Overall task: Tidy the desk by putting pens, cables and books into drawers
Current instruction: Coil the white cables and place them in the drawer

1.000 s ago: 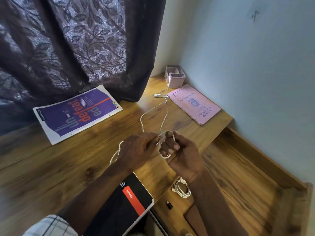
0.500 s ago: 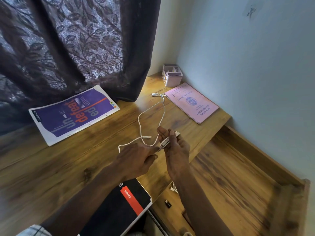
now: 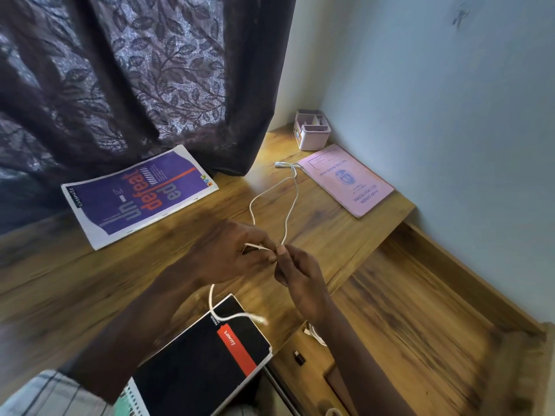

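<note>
White cable is held in both hands, just above the bench. Left hand grip: fingers curled round a few folded strands, narrow & closed on the cable. Right hand grip: thumb & forefinger pinch the same cable right beside the left grip, the two nearly touching.

Handling: thin, light, fully limp. It goes wherever it's pulled & will prob spring out of a coil if released. Smooth jacket, so likely to slide thru a loose pinch. Not fragile except at the plugs, so no yanking there. Best hold = on the gathered bundle at the grips, w/ one hand feeding slack, rather than on a single strand.

Direction: the main run is a narrow doubled loop leading straight away from the grips. Its far end, w/ a plug, lies on the bench just beside the pink record book. Long axis approx away from the body, tilted a little toward the right-grip side. A short loose tail drops from under the left grip toward the body & curls over the black notebook; its tip is blurred.

Judgement: mid-coiling. The far loop isn't drawn in yet, and the bundle then goes in the open drawer below & beyond the right grip. Another white coil lies there, partly hidden by the right forearm.
</note>
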